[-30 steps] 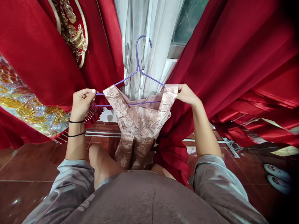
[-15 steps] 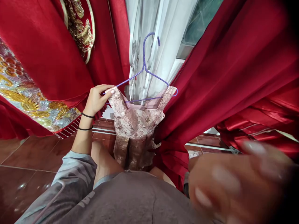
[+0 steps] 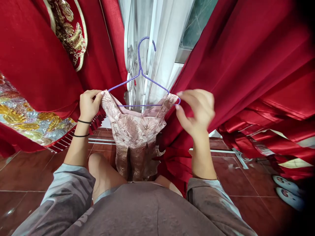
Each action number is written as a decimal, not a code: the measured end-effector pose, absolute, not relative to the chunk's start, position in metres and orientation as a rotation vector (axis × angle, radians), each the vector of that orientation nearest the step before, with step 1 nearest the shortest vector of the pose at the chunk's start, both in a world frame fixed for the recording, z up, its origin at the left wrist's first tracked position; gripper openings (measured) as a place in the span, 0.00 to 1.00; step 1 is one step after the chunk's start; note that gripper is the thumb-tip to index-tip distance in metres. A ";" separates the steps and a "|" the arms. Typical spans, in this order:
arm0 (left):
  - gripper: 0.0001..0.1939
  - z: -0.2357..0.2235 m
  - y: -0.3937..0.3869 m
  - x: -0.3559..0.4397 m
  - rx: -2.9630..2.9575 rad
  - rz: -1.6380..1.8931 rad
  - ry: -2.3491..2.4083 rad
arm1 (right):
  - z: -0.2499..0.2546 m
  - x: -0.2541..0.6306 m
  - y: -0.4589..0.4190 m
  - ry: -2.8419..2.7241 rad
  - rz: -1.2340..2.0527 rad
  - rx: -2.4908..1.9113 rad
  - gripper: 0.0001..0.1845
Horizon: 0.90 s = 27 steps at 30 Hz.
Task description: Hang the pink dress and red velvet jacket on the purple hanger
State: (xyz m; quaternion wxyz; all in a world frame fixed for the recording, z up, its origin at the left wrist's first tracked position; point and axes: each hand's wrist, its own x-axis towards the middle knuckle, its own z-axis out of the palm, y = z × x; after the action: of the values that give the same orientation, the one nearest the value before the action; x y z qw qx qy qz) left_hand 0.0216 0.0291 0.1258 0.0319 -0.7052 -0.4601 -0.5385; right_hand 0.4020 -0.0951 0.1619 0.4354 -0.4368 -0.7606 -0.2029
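Observation:
A small pink floral brocade dress [image 3: 137, 127] hangs on a purple wire hanger [image 3: 140, 70] in front of me. My left hand [image 3: 88, 105] is closed in a pinch on the dress's left shoulder strap at the hanger's left end. My right hand [image 3: 197, 109] is beside the hanger's right end. Its thumb and forefinger are apart on either side of the wire tip and the right strap, and I cannot tell whether they touch it. The hanger's hook stands free in front of a white curtain.
Red satin drapes hang close on the left [image 3: 36, 59], with gold embroidery [image 3: 69, 32], and on the right [image 3: 246, 65]. A white curtain [image 3: 159, 39] and a white metal grille [image 3: 130, 55] are behind. Slippers [image 3: 286, 193] lie on the red tile floor [image 3: 24, 177].
My right hand let go of the right strap, swung close past the camera and has come back beside the hanger's right end. My left hand slid from the hanger bar onto the left strap.

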 end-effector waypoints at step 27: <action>0.19 0.133 0.050 0.009 -2.378 -1.850 -1.436 | 0.139 0.436 0.031 -1.180 1.183 -1.166 0.11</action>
State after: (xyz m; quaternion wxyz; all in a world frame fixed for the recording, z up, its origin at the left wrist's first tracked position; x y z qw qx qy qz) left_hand 0.0089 0.0497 0.1335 -0.0978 -0.7092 -0.4282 -0.5516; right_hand 0.4355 0.0310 0.1395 0.5245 -0.4872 -0.4931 0.4943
